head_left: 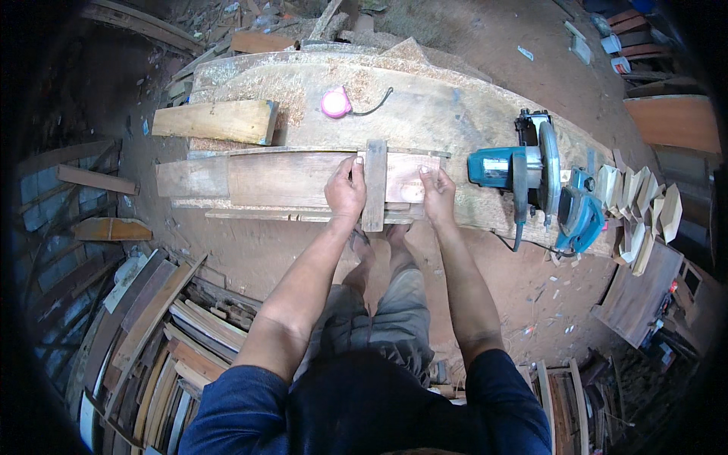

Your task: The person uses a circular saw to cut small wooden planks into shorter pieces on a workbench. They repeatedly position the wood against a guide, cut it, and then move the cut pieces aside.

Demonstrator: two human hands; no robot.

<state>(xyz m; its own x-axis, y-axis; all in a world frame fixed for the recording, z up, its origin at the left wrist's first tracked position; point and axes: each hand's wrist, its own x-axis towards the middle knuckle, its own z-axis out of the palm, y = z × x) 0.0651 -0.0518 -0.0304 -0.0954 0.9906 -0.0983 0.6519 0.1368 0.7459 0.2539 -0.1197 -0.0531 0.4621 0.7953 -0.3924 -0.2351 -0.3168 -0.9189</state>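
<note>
A long, flat wooden board (288,179) lies along the bench's near side. Across it rests a narrow dark wooden strip (374,189), whose near end juts past the bench edge. My left hand (346,189) is closed against the strip's left side, thumb on top; its fingertips are partly hidden. On the strip's other side, a paler short wooden piece (406,173) lies flat. Its right end sits in the grip of my right hand (438,196), thumb above and fingers curled at the edge.
A circular saw (523,163) and a teal power planer (580,216) stand right on the workbench (432,98). Farther back lie a pink tape measure (335,102) and a thick timber block (216,121). Stacked wood offcuts (641,205) sit at the right end; planks (171,356) lean lower left.
</note>
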